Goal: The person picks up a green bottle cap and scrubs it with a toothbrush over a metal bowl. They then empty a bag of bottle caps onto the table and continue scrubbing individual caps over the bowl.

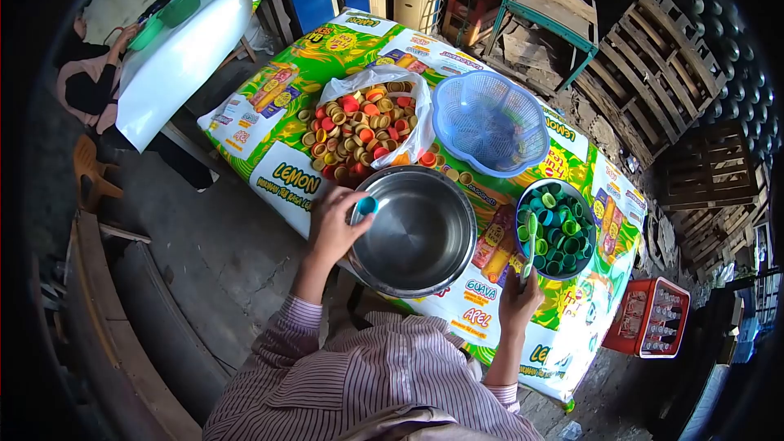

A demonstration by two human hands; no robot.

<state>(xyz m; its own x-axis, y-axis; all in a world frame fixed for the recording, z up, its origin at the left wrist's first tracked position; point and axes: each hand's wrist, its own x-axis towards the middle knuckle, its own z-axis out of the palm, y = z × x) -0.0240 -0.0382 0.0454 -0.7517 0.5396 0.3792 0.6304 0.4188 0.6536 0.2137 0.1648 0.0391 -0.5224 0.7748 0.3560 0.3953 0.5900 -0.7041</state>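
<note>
So, L hand [333, 224] pinches a small blue cap [367, 206] in its fingertips, at the left rim of a round, shiny steel basin [418, 233]; R hand [520, 300] is wrapped round a slim green-&-white toothbrush [531, 238], its tip over a bowl [563, 277] of green plastic caps [570, 238]. Basin's btwn the two hands, smooth metal. Beyond it, a crinkly white plastic bag [421, 108] w/ red & gold caps [359, 126] heaped in & around it, then a blue mesh basket [490, 129] w/ a wavy rim, all on a glossy printed tablecloth [269, 181]
</note>
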